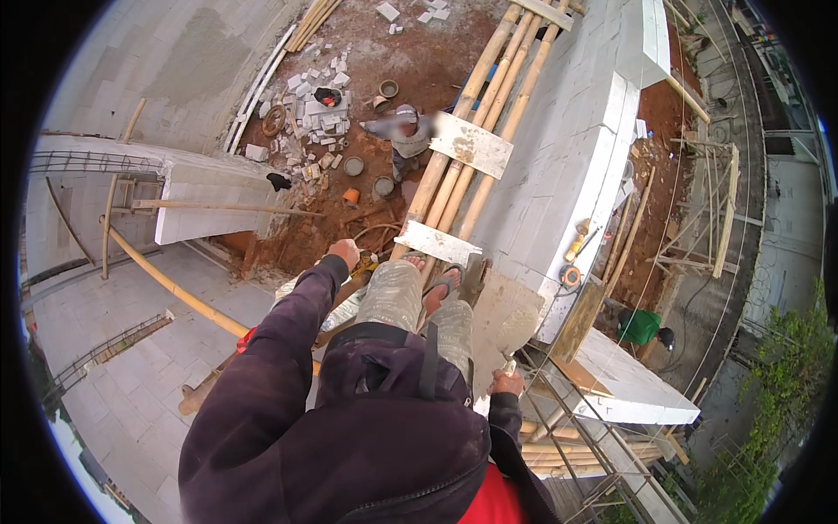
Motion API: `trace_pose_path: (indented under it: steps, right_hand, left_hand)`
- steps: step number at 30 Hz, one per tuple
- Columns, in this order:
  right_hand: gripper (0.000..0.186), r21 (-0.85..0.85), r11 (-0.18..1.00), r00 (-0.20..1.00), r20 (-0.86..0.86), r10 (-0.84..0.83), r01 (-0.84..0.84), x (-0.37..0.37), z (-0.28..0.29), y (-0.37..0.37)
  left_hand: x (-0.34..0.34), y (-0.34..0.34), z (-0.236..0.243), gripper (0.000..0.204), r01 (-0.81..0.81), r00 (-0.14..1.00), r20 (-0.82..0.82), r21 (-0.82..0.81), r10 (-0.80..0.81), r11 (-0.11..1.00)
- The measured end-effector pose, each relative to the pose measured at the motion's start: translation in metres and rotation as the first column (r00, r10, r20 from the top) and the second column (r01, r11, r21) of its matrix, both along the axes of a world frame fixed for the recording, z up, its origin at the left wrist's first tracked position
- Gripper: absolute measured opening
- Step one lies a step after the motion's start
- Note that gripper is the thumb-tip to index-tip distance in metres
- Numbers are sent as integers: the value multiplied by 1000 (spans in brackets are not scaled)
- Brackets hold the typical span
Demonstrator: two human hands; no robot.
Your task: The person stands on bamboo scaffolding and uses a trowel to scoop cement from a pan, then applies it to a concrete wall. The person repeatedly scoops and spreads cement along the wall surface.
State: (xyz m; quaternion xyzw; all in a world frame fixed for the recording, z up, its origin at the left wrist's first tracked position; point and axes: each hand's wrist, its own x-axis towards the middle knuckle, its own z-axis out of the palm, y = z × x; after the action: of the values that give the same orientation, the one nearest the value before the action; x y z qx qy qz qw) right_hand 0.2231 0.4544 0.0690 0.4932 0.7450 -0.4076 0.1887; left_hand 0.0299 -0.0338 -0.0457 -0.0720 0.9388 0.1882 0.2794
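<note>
I stand high on bamboo poles (471,201) crossed by white boards (471,144), my sandalled feet (445,284) near the lower board. My left hand (343,253) is closed at the left, beside some yellow items (365,266); what it holds, if anything, is unclear. My right hand (508,382) is closed on a light-handled tool (508,360), probably a trowel, against a cement-smeared column top (506,323) beside the white block wall (589,196). On that wall lie an orange tape coil (570,277) and a yellow tool (576,244).
Far below, a person (406,140) works on red soil among broken blocks (319,96) and buckets (382,186). Another person in green (640,327) is beyond the wall. Rebar (563,410) rises at lower right; a bamboo pole (175,288) and wires border the drop.
</note>
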Motion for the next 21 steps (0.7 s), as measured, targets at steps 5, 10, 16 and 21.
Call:
trace_pose_path:
  steps: [5, 10, 16, 21]
  right_hand:
    - [27, 145, 938, 949, 26, 315, -315, -39, -66, 39]
    - [28, 68, 909, 905, 146, 398, -411, -92, -100, 58]
    - [32, 122, 764, 773, 133, 621, -634, -116, -117, 82]
    - [36, -52, 895, 871, 212, 443, -442, -121, -148, 92]
  left_hand:
    - [33, 14, 14, 20, -403, 915, 72, 152, 396, 903]
    - [109, 18, 14, 27, -234, 934, 185, -327, 305, 916]
    - [185, 11, -23, 21, -92, 969, 199, -246, 143, 965]
    - [144, 36, -6, 15, -413, 906, 103, 15, 410, 910]
